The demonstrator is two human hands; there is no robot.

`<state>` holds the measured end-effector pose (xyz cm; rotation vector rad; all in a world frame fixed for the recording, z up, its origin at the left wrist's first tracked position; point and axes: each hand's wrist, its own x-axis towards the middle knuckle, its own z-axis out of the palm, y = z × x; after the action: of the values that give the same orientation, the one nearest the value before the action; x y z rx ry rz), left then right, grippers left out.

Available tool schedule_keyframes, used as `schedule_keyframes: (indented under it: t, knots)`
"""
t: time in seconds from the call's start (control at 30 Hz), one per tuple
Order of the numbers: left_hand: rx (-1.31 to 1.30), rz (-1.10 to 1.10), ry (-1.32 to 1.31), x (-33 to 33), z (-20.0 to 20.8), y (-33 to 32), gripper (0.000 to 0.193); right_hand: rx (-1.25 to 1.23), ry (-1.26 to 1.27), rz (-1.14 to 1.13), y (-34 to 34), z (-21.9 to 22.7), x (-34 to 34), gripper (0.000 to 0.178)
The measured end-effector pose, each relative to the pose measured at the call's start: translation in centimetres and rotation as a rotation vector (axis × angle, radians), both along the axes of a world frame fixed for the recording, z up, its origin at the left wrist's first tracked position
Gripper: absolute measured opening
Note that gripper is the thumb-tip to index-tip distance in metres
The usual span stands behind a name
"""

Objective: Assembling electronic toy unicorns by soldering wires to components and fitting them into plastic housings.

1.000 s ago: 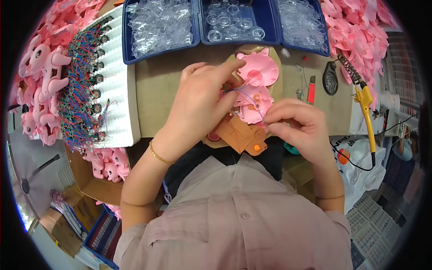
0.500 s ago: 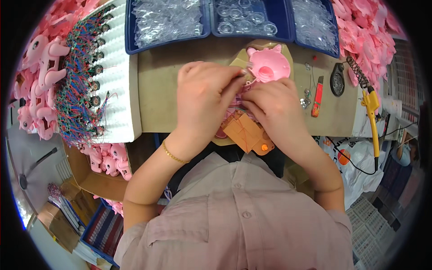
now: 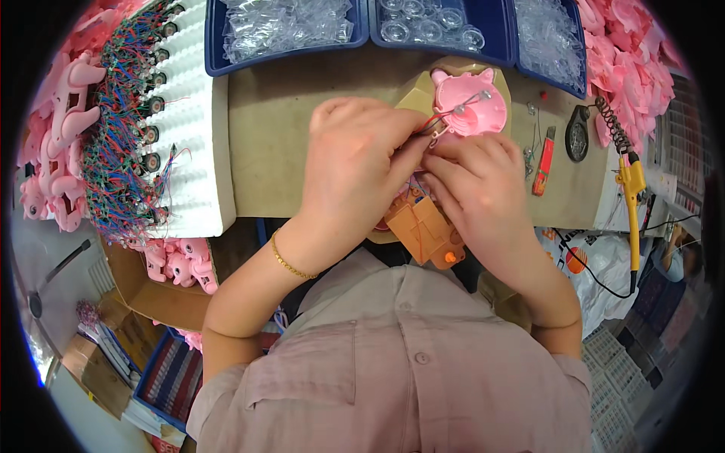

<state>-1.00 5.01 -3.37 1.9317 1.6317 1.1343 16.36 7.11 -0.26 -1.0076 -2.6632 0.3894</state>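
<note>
A pink toy shell half [image 3: 455, 92], hollow and with small ears, lies in a tan holder [image 3: 417, 98] at the table's front. My left hand [image 3: 355, 155] is closed in a pinch on thin red and dark wires [image 3: 433, 121]. Small clear bulbs [image 3: 484, 96] at the wire ends lie over the shell's hollow. Just to the right, my right hand [image 3: 483, 172] has its fingers bent together at the shell's near edge; what they grip is hidden. Below my hands sits an orange plastic housing [image 3: 423, 230] with a small orange knob.
Blue bins [image 3: 291, 54] of clear plastic parts line the back. White foam [image 3: 198, 151] at left carries bundled wires with round speakers [image 3: 152, 134]. At right lie a red cutter [image 3: 544, 162], a black oval part [image 3: 577, 134] and a yellow soldering iron [image 3: 633, 204]. Pink parts [image 3: 627, 68] are heaped beyond.
The wires and clear bulbs now show above the shell, out of my left fingers. Both hands stay close together at its near edge. The whole view has shifted slightly.
</note>
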Motion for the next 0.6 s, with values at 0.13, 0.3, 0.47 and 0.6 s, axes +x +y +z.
schedule_keyframes:
  t: [0.13, 0.3, 0.47, 0.6]
  knots:
    - [0.058, 0.004, 0.060, 0.0, -0.1, -0.2, 0.014, -0.004, -0.048, 0.047, 0.8, -0.1, -0.2, 0.016]
    - [0.022, 0.012, -0.013, 0.1, -0.1, -0.2, 0.011, -0.065, 0.127, -0.030, 0.9, -0.6, 1.2, 0.017]
    - [0.013, 0.011, 0.009, 0.0, 0.1, -0.2, 0.010, -0.027, 0.037, 0.028, 0.5, -0.4, 0.5, 0.018]
    - [-0.016, -0.001, 0.041, 0.0, 0.1, 0.0, 0.010, -0.077, -0.103, 0.093, 1.6, 0.2, 0.1, 0.018]
